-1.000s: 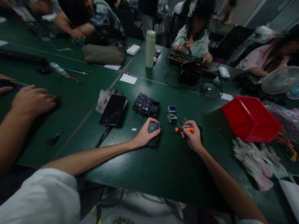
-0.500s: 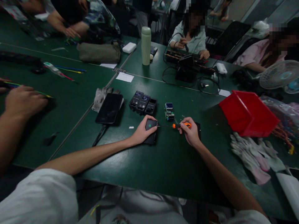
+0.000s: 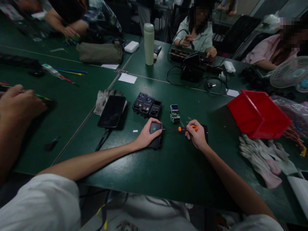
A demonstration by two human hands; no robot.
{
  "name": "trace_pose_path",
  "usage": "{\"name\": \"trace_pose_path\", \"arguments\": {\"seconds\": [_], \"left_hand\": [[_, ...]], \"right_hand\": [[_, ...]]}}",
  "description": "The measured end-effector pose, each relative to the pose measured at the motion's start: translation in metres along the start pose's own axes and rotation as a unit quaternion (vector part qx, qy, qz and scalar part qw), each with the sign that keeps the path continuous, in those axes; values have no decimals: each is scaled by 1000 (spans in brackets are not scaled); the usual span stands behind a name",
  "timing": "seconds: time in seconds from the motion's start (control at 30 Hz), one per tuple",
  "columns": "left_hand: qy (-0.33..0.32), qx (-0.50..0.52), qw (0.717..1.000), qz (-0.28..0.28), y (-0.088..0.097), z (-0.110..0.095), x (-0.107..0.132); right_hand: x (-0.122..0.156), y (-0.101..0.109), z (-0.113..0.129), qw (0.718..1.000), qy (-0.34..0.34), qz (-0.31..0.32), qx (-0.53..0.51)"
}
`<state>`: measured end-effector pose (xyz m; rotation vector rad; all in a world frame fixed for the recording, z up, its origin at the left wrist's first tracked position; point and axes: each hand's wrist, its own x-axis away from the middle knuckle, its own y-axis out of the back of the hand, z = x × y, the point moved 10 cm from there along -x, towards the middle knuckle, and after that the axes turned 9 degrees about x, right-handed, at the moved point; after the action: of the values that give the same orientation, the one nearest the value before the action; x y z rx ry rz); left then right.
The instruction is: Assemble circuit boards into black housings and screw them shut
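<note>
My left hand (image 3: 149, 134) is closed round a small black plastic case (image 3: 156, 129) with a green round sticker, held on its edge at the table. In my right hand (image 3: 195, 134) is a screwdriver (image 3: 184, 129) with an orange and black handle, its thin shaft lying level and its tip at the case's right side. A dark flat piece (image 3: 205, 132), partly hidden, lies behind my right hand. Just beyond my hands are a small green circuit board (image 3: 174, 114) with a screen and a row of black modules (image 3: 146, 106) with displays.
A phone (image 3: 112, 111) with a cable lies on the left beside a grey glove (image 3: 101, 102). To the right are a red bin (image 3: 261, 114) and work gloves (image 3: 261, 160). A green bottle (image 3: 149, 45) stands farther back. Another person's hand (image 3: 21, 102) is at far left.
The view has shifted slightly. My left hand keeps its hold on the case, and the screwdriver stays at its side with my right hand's grip nearly the same.
</note>
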<state>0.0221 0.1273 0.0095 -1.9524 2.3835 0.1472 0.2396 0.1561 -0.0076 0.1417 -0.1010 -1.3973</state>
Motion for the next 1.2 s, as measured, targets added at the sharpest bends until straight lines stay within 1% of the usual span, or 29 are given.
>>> {"name": "trace_pose_path", "arguments": {"seconds": [0.3,0.53,0.73,1.2], "left_hand": [[0,-11,1000,3,0,1,0],[-1,-15,1000,5,0,1,1],[-1,-27,1000,2,0,0,0],[-1,-15,1000,7,-1,0,0]], "right_hand": [[0,2,-2,1000,-7,-16,3],[0,2,-2,1000,1,-18,-4],[-1,4,-4,999,6,-34,-4],[-1,4,-3,999,5,-31,-14]]}}
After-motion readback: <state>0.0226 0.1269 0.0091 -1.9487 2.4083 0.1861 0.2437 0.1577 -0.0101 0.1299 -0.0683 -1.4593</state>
